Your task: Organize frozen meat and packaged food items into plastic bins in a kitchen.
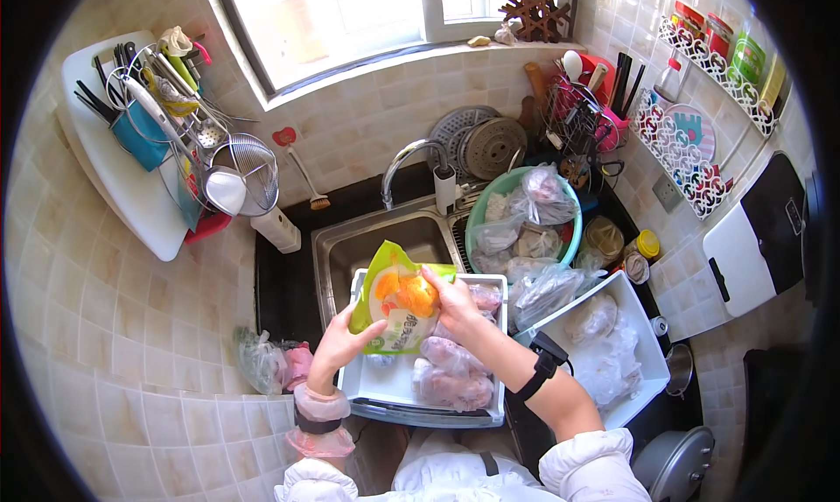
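Note:
Both hands grip a green food package (401, 298) with an orange food picture on its front, held tilted over a white freezer drawer (374, 394). My left hand (344, 344) has its left edge, thumb across the front. My right hand (453, 298) pinches the upper right corner. Below, in the right half of the drawer, lie several plastic bags of pinkish frozen food (456, 377). The package hides part of the drawer and of the sink.
Behind the drawer is a steel sink (341, 246) with a faucet (400, 160). A green basin (472, 220) of bagged food stands behind right, a second white drawer (656, 371) with bags at right. A pressure cooker (676, 462) is at lower right, bags (259, 364) at left.

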{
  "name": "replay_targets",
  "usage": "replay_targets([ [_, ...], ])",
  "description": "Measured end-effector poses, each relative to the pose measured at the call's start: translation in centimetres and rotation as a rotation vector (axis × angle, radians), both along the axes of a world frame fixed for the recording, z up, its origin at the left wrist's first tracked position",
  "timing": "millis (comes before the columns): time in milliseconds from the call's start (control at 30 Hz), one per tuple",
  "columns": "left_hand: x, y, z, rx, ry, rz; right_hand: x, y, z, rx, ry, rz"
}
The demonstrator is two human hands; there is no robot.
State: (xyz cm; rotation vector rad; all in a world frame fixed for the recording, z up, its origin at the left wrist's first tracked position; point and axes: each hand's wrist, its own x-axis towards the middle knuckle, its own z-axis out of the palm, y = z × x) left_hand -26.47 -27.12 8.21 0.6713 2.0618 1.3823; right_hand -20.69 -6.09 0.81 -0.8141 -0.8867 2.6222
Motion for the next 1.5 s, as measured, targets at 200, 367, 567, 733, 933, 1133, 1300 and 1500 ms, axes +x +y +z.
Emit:
replay_targets([
  [200,1.1,0.4,-4.0,0.021,-0.276,-0.038,2.8,1.4,-1.3,-0.360,-0.036,0.228],
  [367,1.1,0.7,-6.3,0.217,-0.561,0.072,4.8,3.0,2.8,-0.352,0.018,0.355],
  [567,0.3,1.6,-5.2,0.341,-0.677,0.083,4.1,2.2,5.4,0.086,0.215,0.499],
  [733,-2.8,0.2,-7.0,0.499,-0.949,0.155,-1.8,1.0,3.4,0.019,-0.002,0.332],
  [933,-3.2,-1.6,-6.5,0.486,-0.766,0.065,-5.5,0.0,2.1,0.045,0.057,0.198],
  [1133,-3.4,-2.0,-7.5,0.560,-0.669,0.088,-5.3,1.3,3.6,-0.053,0.100,0.515],
  [1300,-3.8,-2.0,-8.5,0.527,-0.717,0.054,-4.6,1.6,3.6,0.293,-0.048,0.629],
  [1500,-4.3,-2.3,-13.7,-0.033,-0.467,0.205,-2.8,2.7,3.8,0.623,-0.020,0.228],
])
